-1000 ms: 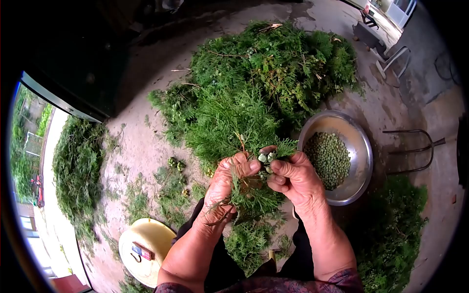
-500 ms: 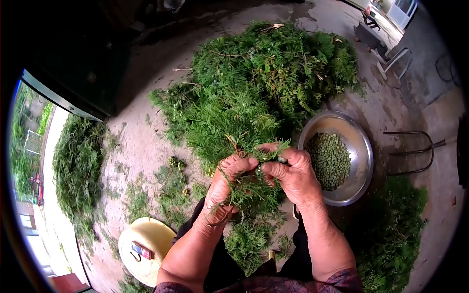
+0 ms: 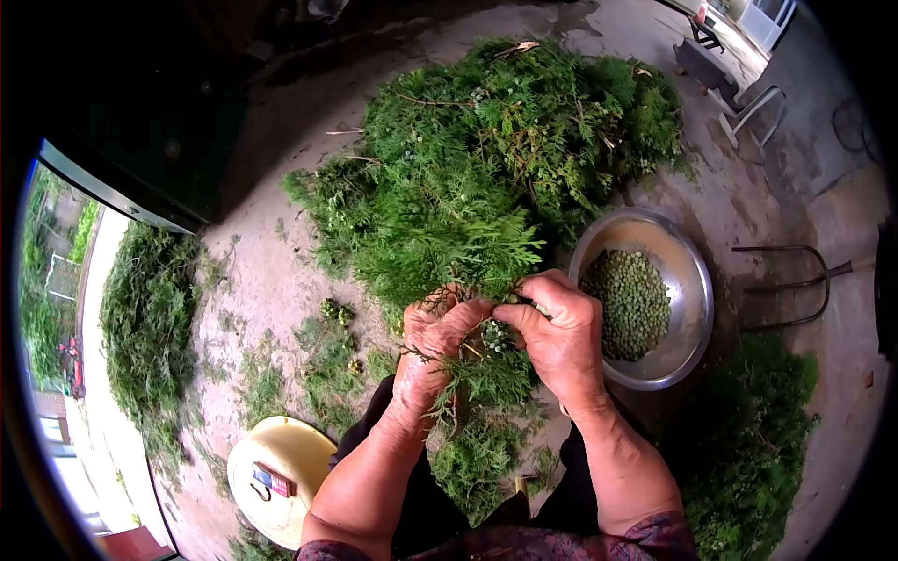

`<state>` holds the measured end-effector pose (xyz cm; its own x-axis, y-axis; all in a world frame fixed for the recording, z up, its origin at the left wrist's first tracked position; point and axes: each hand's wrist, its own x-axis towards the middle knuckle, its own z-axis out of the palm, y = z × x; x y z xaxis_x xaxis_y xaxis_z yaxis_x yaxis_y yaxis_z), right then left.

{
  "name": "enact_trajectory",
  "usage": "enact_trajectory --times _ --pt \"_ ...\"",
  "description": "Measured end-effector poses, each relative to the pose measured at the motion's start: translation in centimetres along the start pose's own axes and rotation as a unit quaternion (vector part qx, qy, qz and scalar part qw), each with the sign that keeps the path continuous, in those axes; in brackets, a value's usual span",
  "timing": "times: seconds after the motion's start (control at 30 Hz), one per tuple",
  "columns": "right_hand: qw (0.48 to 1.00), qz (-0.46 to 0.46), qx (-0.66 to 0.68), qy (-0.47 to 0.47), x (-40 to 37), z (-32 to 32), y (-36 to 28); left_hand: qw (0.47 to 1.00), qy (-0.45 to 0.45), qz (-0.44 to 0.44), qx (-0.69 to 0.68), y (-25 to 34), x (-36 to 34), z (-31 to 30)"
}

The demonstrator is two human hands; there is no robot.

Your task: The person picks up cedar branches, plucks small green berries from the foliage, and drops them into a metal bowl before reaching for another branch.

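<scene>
My left hand (image 3: 428,346) is closed around a leafy green conifer sprig (image 3: 494,379), which looks like arborvitae. Pale green cones show on the sprig between the two hands. Thumb and fingers of my right hand (image 3: 563,341) are pinched together right beside the left thumb, with bits of green cone (image 3: 541,309) showing among them. To the right of that hand stands a wide metal bowl (image 3: 697,323), holding a heap of small round green cones (image 3: 627,304). Just beyond both hands lies a big pile of conifer branches (image 3: 524,140).
A cream round stool (image 3: 290,439) at lower left carries a phone (image 3: 273,481). More cut greenery (image 3: 150,318) lies along the left, with another heap (image 3: 748,439) at lower right. A bent metal frame (image 3: 814,280) stands right of the bowl. Loose sprigs (image 3: 327,365) litter the concrete floor.
My right hand has turned and its fingers have curled in more tightly by the left thumb. The sprig has shifted in the left hand, with its cones now more visible below the fingers.
</scene>
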<state>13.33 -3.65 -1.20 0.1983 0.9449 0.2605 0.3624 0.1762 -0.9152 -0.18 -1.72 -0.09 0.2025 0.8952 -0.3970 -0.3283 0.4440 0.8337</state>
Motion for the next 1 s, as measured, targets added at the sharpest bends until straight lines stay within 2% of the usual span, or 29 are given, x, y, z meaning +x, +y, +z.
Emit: enact_trajectory --times 0.1,0.13,0.2,0.27,0.3,0.37,0.43,0.5,0.53,0.63,0.7,0.73,0.77,0.8,0.83,0.9,1.0 --pt "0.991 -0.102 -0.066 0.046 0.4 -0.3 0.2 1.000 0.018 0.011 0.003 -0.8 0.4 -0.1" --pt "0.998 -0.014 -0.025 0.051 0.8 -1.2 0.8 0.999 0.011 -0.027 -0.037 -0.2 0.4 -0.5" --pt "0.982 0.153 0.071 0.081 2.0 -4.1 2.4 0.996 0.006 -0.008 -0.083 0.3 0.4 -0.9" --pt "0.965 0.200 0.069 0.152 3.0 -6.5 3.0 0.994 -0.012 -0.001 -0.112 0.7 0.0 -0.9" --pt "0.960 0.206 0.077 0.172 3.1 -7.7 3.6 0.990 0.007 -0.010 -0.138 0.8 0.0 -0.9" --pt "0.951 0.242 0.016 0.191 3.1 -9.8 5.5 0.980 0.047 -0.032 -0.188 0.9 0.2 -0.7" --pt "0.945 0.209 -0.125 0.219 2.8 -12.7 9.1 0.950 -0.134 -0.019 -0.282 0.2 1.1 -2.7" --pt "0.909 0.212 -0.261 0.246 2.4 -14.3 10.0 0.938 -0.107 -0.033 -0.328 0.4 1.1 -2.8" --pt "0.885 0.226 -0.328 0.241 2.2 -15.1 10.5 0.943 -0.095 -0.030 -0.317 0.5 1.0 -2.7" --pt "0.844 0.248 -0.393 0.268 1.8 -16.9 13.7 0.958 -0.073 -0.028 -0.275 0.6 0.8 -2.4" --pt "0.841 0.244 -0.401 0.269 1.8 -17.1 13.6 0.993 0.007 0.022 -0.118 0.8 0.6 -1.6" --pt "0.838 0.231 -0.406 0.283 1.8 -17.1 13.7 0.995 -0.031 0.032 -0.086 0.6 0.4 -1.9" --pt "0.833 0.218 -0.412 0.297 1.7 -17.2 13.9 0.998 -0.061 0.023 0.004 1.1 0.4 -2.5" --pt "0.828 0.185 -0.439 0.297 1.7 -17.4 14.0 1.000 -0.028 0.012 -0.005 1.0 0.2 -1.9" --pt "0.863 0.196 -0.340 0.318 1.7 -17.4 14.2 1.000 0.004 0.001 -0.015 1.2 -0.2 -1.2" --pt "0.904 0.211 -0.134 0.347 2.1 -16.8 13.5 1.000 -0.015 -0.022 -0.002 1.0 -0.4 -1.2" --pt "0.911 0.259 0.076 0.313 2.7 -14.0 10.7 0.998 -0.043 -0.029 0.044 1.2 -0.6 -0.9"
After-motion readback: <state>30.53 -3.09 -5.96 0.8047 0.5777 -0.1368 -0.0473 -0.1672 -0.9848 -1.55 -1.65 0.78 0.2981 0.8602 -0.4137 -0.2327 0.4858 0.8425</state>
